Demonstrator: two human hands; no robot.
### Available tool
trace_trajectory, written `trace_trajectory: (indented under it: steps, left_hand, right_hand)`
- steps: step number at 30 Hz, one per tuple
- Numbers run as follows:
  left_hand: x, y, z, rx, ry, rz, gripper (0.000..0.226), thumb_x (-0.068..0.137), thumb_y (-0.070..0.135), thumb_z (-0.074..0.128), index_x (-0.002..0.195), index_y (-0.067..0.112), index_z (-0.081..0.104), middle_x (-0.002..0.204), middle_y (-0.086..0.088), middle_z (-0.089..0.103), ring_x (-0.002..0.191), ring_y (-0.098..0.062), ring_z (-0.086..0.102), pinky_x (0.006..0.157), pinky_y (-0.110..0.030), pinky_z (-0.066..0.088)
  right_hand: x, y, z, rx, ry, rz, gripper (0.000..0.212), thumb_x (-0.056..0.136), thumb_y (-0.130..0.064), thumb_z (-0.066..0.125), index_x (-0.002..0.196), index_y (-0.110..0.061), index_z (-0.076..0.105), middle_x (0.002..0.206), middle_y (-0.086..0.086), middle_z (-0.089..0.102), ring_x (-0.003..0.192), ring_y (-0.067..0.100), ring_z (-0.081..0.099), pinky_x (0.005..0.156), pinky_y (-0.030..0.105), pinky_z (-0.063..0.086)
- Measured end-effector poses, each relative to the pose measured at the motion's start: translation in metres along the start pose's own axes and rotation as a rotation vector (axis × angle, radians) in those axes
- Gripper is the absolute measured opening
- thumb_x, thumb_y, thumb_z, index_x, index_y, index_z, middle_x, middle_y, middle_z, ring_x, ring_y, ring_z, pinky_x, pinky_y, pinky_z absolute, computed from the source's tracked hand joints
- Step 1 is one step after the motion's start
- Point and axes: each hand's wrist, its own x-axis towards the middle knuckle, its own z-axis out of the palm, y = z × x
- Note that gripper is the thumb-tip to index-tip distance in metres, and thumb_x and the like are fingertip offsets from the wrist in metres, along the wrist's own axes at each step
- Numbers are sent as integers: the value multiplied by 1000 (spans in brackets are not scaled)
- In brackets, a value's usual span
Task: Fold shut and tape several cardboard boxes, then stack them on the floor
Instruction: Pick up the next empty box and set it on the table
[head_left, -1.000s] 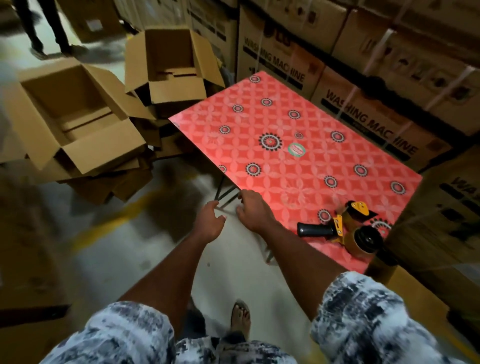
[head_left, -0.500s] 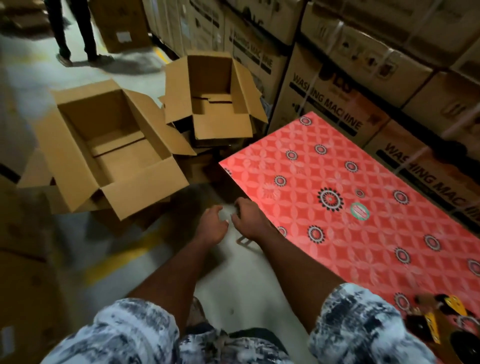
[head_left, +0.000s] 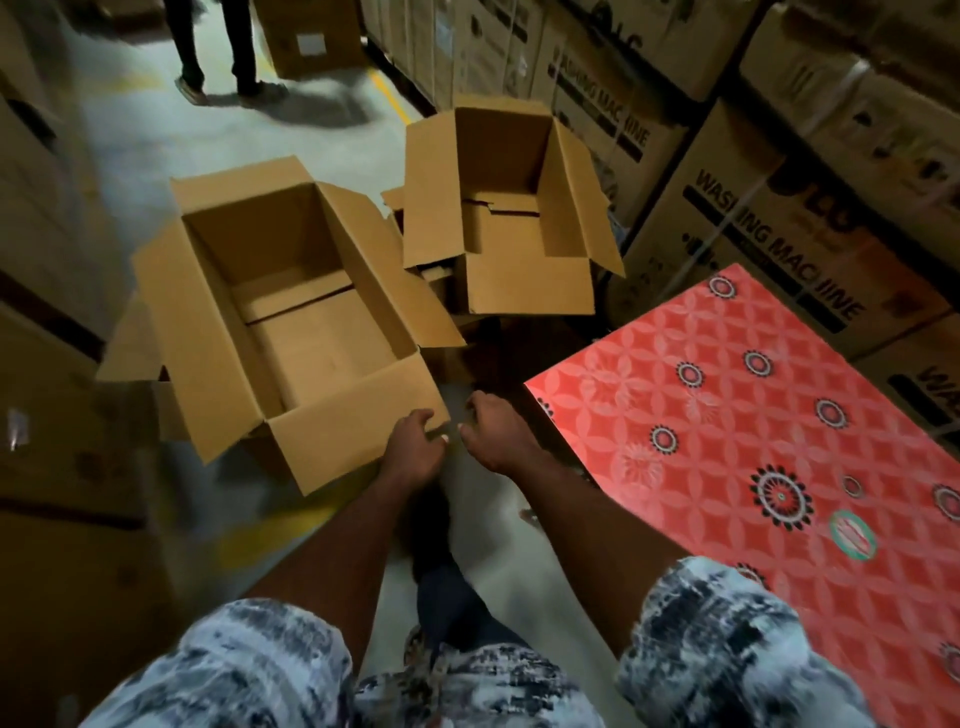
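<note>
Left hand (head_left: 413, 449): near flap of the open cardboard box (head_left: 332, 343) seemingly gripped.
Right hand (head_left: 493, 434): fingers curled, nothing held.

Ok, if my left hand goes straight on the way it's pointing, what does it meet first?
The near flap of the big open box. Your left hand is right at the flap's corner, though I can't tell whether it's touching.
</note>
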Motion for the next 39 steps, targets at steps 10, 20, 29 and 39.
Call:
trace_trajectory:
  steps: [10,20,29,39]
  left_hand:
    - [113,-39,-111,-22,124,-192,56,93,19,69,143,10,49,145,-17,51,130,-35,53,108,-45,45]
    - [166,-78,-189,-104,533,-577,65,93,18,67,150,10,38,153,-13,37,137,-34,41,108,-46,39]
    - [218,-139,-207,-130,512,-628,86,88,15,73,158,16,23,159,-11,33,144,-35,34,116,-49,33]
    - [240,-176,-200,-174,470,-578,62,98,11,61,154,15,36,140,-15,58,128,-35,55,105,-44,43]
  right_hand:
    - [168,-76,-2,-95,-25,31,39,97,-38,55,125,-11,50,128,12,53,117,33,54,93,44,47]
    - [290,-104,27,-190,-83,104,56,93,-42,65,135,-12,44,135,13,48,123,33,51,97,48,50]
    - [353,-95,70,10,-183,264,96,82,-32,82,153,-20,20,151,11,38,132,36,47,104,54,48]
    - [370,-79,92,220,-205,358,61,94,-12,63,150,-24,44,131,13,63,120,34,60,101,45,50]
